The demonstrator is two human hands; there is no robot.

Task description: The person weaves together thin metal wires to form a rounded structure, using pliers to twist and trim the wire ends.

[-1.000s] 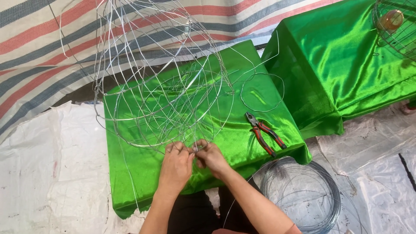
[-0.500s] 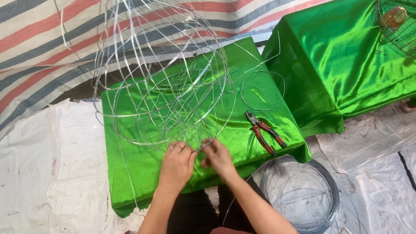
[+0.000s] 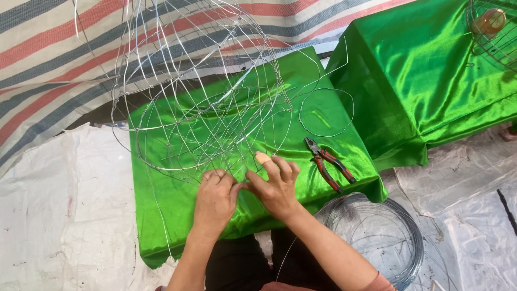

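Green-draped desk [image 3: 177, 215] | left hand [image 3: 215, 199] and right hand [image 3: 277, 188] both pinching wire frame [image 3: 204, 108] rim | pliers [image 3: 328, 163] just beside

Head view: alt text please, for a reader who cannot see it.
Both hands, left hand and right hand, pinch the near rim of a wire frame on a table under green cloth. Red-handled pliers lie right of them, a wire coil on the floor.

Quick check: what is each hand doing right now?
Left hand: closed, pinching the wire frame at its lower rim.
Right hand: fingers pinching the same wire spot.
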